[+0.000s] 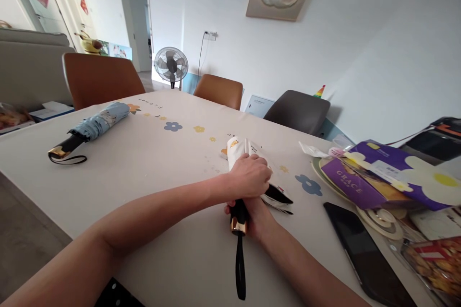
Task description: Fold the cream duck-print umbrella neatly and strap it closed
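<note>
A folded white umbrella [236,153] with small printed pictures points away from me over the table, its black handle [238,212] with a gold band towards me. My left hand [250,175] lies across the top of its canopy, fingers curled around the fabric. Below it, my right hand [255,212] grips the umbrella near the handle, largely covered by the left. A loose flap [277,195] with a black inside sticks out to the right. From the handle's end hangs a black wrist strap [240,268]. On the left lies a rolled light-blue umbrella [103,122].
A black phone [367,254] lies at the right, beside a purple box [360,184], a plate [319,172] and a pack of snacks [437,266]. Chairs [218,91] line the far side of the flower-printed tablecloth [162,168]. Behind stands a fan [171,64].
</note>
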### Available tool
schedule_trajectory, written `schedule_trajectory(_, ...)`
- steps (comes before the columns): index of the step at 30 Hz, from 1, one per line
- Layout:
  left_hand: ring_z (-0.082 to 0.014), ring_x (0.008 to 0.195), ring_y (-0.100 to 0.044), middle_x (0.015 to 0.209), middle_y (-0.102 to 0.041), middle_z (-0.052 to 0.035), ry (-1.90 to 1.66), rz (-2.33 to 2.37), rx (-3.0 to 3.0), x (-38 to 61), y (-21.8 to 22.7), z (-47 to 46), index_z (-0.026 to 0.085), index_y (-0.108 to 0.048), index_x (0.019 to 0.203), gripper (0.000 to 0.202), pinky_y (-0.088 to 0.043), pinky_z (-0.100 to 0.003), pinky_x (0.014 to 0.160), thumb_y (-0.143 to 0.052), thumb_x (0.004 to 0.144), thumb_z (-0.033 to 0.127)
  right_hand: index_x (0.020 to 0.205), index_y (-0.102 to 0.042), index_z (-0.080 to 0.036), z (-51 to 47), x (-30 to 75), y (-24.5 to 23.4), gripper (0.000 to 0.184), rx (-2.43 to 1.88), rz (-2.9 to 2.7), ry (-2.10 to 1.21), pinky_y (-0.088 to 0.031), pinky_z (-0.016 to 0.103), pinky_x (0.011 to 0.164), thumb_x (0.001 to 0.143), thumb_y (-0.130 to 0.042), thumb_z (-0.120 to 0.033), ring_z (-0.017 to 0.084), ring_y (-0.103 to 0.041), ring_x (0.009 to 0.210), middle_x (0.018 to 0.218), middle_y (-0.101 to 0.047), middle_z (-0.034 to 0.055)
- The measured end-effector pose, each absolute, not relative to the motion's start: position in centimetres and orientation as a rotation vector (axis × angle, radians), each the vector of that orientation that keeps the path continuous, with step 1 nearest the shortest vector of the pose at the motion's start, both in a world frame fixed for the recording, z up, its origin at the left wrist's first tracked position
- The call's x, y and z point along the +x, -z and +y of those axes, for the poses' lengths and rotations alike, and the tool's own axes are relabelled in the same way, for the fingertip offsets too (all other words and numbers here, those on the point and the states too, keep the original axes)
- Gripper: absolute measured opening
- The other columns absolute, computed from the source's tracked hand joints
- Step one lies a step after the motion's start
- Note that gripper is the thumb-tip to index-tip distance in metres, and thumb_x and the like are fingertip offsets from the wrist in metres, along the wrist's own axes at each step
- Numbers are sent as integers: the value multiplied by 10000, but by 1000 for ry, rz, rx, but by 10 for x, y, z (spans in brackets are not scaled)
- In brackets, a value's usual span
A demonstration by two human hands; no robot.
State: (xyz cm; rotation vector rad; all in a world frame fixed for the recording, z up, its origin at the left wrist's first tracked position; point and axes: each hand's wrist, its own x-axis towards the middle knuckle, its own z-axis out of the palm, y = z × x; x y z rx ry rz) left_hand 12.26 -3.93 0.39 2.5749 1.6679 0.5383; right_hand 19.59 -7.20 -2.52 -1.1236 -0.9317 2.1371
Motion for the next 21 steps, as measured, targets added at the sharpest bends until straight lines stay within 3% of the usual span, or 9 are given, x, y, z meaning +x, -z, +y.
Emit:
schedule_trajectory(3, -191, 847, -515, 825, -594, -60, -617, 1688, 2703, 124, -1, -40, 153, -616, 678, 241, -387, -343, 810, -398, 782, 152, 706, -504, -169, -73, 197, 25, 111, -1175, -948, -2140, -365, 202, 381, 742, -497, -274, 91, -453, 368, 410, -442, -41)
schedule_trajectory(12, -190, 806, -500, 825, -575, -63, -650, 1754, 2705, 128, -5, -44, 147, -548, 848, 181, -347, -281, 535, -376, 791, 137, 667, -501, -176, -69, 197, 28, 91, -1275, -971, -2146, -348, 207, 344, 711, -486, -254, 115, -474, 350, 393, -452, -29)
schedule_trajectory(21, -213, 799, -543, 834, -591, -81, -509, 1746, 2697, 138, -5, -20, 146, -537, 882, 182, -380, -292, 535, -399, 776, 92, 777, -539, -185, -71, 195, 33, 94, -1071, -1059, -2107, -440, 244, 378, 715, -532, -254, 86, -408, 383, 457, -439, -54)
